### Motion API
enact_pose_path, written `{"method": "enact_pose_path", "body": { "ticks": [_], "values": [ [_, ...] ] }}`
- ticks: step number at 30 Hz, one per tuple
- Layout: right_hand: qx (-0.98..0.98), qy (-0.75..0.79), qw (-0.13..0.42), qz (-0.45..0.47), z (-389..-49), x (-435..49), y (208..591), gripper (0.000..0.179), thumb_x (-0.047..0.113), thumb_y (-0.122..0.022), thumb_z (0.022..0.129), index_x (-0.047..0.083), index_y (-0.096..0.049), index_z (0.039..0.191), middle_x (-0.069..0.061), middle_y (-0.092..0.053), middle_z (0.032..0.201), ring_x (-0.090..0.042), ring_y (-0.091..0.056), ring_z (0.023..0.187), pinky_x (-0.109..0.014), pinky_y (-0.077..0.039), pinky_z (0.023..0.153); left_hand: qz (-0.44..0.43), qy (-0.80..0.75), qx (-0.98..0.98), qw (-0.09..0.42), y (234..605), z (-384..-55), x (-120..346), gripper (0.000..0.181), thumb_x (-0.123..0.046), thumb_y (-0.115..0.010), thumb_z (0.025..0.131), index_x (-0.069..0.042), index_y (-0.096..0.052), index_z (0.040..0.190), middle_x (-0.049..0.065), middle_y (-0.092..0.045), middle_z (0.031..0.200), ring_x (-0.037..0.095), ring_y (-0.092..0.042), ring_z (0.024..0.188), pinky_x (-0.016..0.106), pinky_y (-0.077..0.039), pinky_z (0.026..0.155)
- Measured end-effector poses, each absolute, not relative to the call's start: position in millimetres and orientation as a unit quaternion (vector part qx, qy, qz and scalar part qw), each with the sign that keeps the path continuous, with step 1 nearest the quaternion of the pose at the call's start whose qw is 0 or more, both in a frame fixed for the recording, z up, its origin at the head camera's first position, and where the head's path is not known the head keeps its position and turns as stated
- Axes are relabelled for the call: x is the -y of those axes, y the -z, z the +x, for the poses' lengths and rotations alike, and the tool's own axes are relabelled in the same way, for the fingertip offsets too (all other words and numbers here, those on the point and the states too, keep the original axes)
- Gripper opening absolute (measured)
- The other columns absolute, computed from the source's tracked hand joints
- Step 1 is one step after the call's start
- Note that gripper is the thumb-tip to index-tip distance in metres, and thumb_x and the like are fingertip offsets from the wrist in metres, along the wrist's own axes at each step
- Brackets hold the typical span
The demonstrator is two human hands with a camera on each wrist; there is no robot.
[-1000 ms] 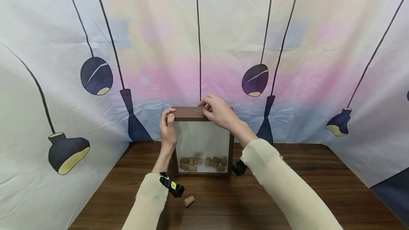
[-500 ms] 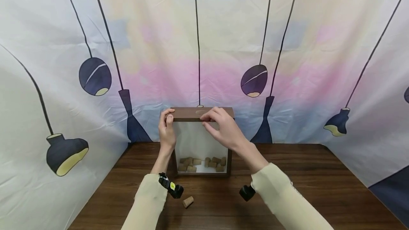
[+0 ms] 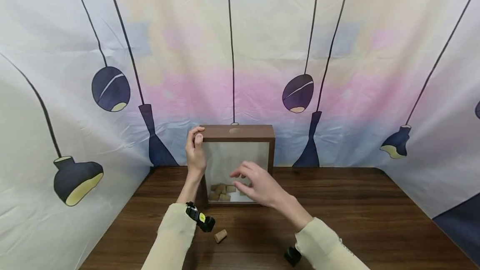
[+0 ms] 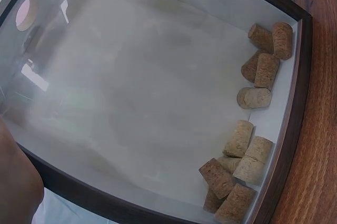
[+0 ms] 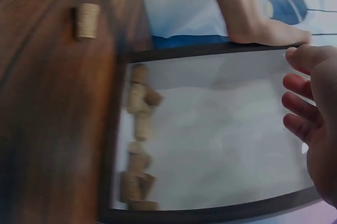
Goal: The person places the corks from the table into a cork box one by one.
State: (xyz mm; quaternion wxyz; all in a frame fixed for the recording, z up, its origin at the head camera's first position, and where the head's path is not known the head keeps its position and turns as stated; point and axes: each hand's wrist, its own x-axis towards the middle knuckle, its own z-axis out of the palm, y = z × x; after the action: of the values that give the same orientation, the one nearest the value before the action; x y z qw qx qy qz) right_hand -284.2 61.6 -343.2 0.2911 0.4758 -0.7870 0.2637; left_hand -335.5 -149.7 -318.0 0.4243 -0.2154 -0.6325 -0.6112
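Note:
A shallow brown-framed box [image 3: 255, 132] with a clear front stands upright on the table, an oval hole [image 3: 236, 130] in its top. My left hand [image 3: 196, 155] grips the box's upper left corner, thumb on the front edge. Several wine corks [image 4: 267, 70] lie in two heaps along the box's bottom, seen through the pane. In front of the pane floats my right hand [image 3: 262, 184], fingers loosely bent and holding nothing; it covers the right heap in the head view. One loose cork [image 3: 221, 236] lies on the table before the box, near the left wrist.
The dark wood-grain table [image 3: 360, 211] spreads out on both sides of the box. Behind it hangs a pale cloth [image 3: 180, 70] printed with dark lamps. Black cameras are strapped at the left wrist [image 3: 204, 222] and right wrist [image 3: 292, 255].
My right hand has come off the hole in the box's top and dropped to the front of the pane. A brown blur above the left heap is gone. The left hand keeps its grip.

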Motion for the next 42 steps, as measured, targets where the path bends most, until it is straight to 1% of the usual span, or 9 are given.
{"method": "enact_pose_path", "body": {
  "ticks": [4,7,11,15,20,26,29,35,42],
  "values": [
    [0.804,-0.258,0.231,0.484,-284,-56,365,0.013,0.017,-0.067,0.095,0.012,-0.070,0.106,0.001,-0.065,0.100,-0.013,-0.063,0.090,-0.025,-0.053,0.080,-0.211,0.617,0.630,0.423,317,-335,149,0.034,-0.012,-0.041,0.102,0.009,-0.053,0.126,-0.007,-0.050,0.107,0.028,-0.037,0.081,0.032,-0.032,0.085],
    [0.818,-0.247,0.178,0.488,-284,-52,381,0.014,0.021,-0.066,0.096,0.013,-0.070,0.107,0.003,-0.065,0.101,-0.009,-0.061,0.090,-0.022,-0.051,0.081,-0.212,0.620,0.628,0.419,318,-333,148,0.034,-0.011,-0.041,0.102,0.010,-0.053,0.126,0.006,-0.053,0.114,0.041,-0.034,0.084,0.038,-0.033,0.086],
    [0.832,-0.247,0.103,0.486,-282,-47,399,0.017,0.024,-0.065,0.097,0.014,-0.070,0.110,0.004,-0.064,0.104,-0.003,-0.060,0.092,-0.018,-0.050,0.083,-0.212,0.622,0.631,0.412,318,-332,148,0.035,-0.010,-0.040,0.102,0.010,-0.052,0.127,0.026,-0.050,0.129,0.034,-0.039,0.088,0.044,-0.033,0.090],
    [0.833,-0.246,0.053,0.492,-283,-42,413,0.020,0.026,-0.066,0.096,0.015,-0.070,0.112,0.006,-0.064,0.106,-0.001,-0.061,0.091,-0.016,-0.050,0.081,-0.211,0.620,0.633,0.412,318,-332,149,0.035,-0.010,-0.040,0.102,0.010,-0.052,0.127,0.031,-0.047,0.132,0.032,-0.041,0.092,0.040,-0.033,0.094],
    [0.825,-0.225,0.015,0.517,-285,-36,428,0.020,0.027,-0.065,0.096,0.017,-0.070,0.113,0.007,-0.064,0.107,-0.001,-0.060,0.092,-0.013,-0.048,0.081,-0.211,0.618,0.632,0.417,317,-332,149,0.035,-0.011,-0.040,0.102,0.010,-0.052,0.127,0.019,-0.051,0.121,0.042,-0.037,0.090,0.033,-0.032,0.090],
    [0.828,-0.198,-0.060,0.521,-286,-34,438,0.030,0.033,-0.068,0.094,0.023,-0.067,0.123,0.007,-0.059,0.109,0.001,-0.054,0.087,-0.013,-0.045,0.076,-0.211,0.618,0.633,0.416,318,-332,149,0.034,-0.011,-0.040,0.102,0.009,-0.053,0.127,-0.003,-0.050,0.112,0.018,-0.039,0.084,0.032,-0.034,0.090],
    [0.829,-0.186,-0.069,0.523,-286,-33,440,0.033,0.034,-0.070,0.093,0.026,-0.066,0.125,0.008,-0.057,0.107,0.000,-0.051,0.083,-0.013,-0.043,0.072,-0.214,0.615,0.632,0.420,318,-333,149,0.034,-0.011,-0.040,0.102,0.010,-0.053,0.127,0.003,-0.052,0.114,0.013,-0.039,0.084,0.031,-0.034,0.090],
    [0.833,-0.157,-0.031,0.529,-286,-28,441,0.025,0.028,-0.070,0.093,0.028,-0.070,0.117,0.013,-0.057,0.101,0.003,-0.051,0.080,-0.010,-0.041,0.072,-0.219,0.614,0.631,0.421,317,-333,149,0.035,-0.010,-0.039,0.102,0.010,-0.052,0.127,0.028,-0.050,0.124,0.021,-0.039,0.087,0.034,-0.033,0.090],
    [0.842,-0.150,0.004,0.519,-289,-31,431,0.019,0.027,-0.069,0.092,0.027,-0.071,0.111,0.015,-0.060,0.099,0.005,-0.055,0.082,-0.009,-0.042,0.073,-0.215,0.616,0.634,0.415,317,-333,149,0.035,-0.012,-0.039,0.102,0.009,-0.052,0.128,0.030,-0.049,0.127,0.018,-0.042,0.090,0.040,-0.033,0.093]
  ]
}}
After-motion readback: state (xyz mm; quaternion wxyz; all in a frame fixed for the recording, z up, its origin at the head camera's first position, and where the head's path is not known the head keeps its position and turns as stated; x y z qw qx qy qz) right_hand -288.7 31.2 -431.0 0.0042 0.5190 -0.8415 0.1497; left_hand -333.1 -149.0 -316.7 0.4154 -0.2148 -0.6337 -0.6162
